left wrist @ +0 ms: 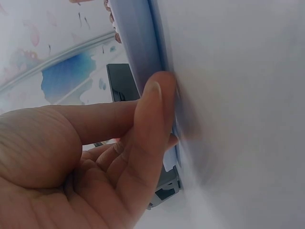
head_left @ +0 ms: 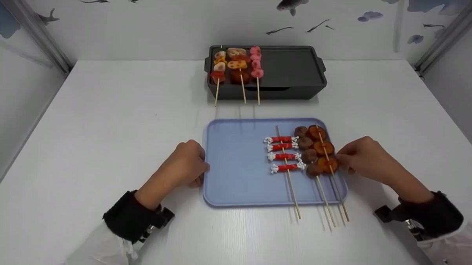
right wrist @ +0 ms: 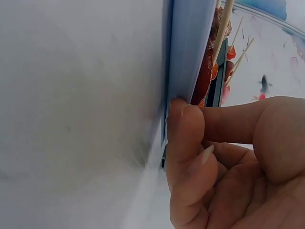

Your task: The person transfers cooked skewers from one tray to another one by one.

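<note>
A blue tray [head_left: 239, 164] lies on the table between both hands. My left hand [head_left: 186, 164] grips its left edge, with curled fingers [left wrist: 155, 105] at the rim in the left wrist view. On the opposite side, my right hand [head_left: 364, 158] pinches the right edge, thumb and fingertips meeting at the rim in the right wrist view. Three skewers lie on the tray's right half: one with red, white-ended pieces [head_left: 284, 157], one with brown balls [head_left: 309, 155], and one with orange-brown round slices [head_left: 328, 164]. Their sticks stick out past the near edge.
Behind the tray stands a black grill [head_left: 289, 67] with side handles. Across its left part lie a mixed skewer [head_left: 219, 67], a second mixed skewer [head_left: 238, 64] and a pink skewer [head_left: 256, 62], sticks toward me. A patterned wall panel [head_left: 165, 24] rises at the table's back.
</note>
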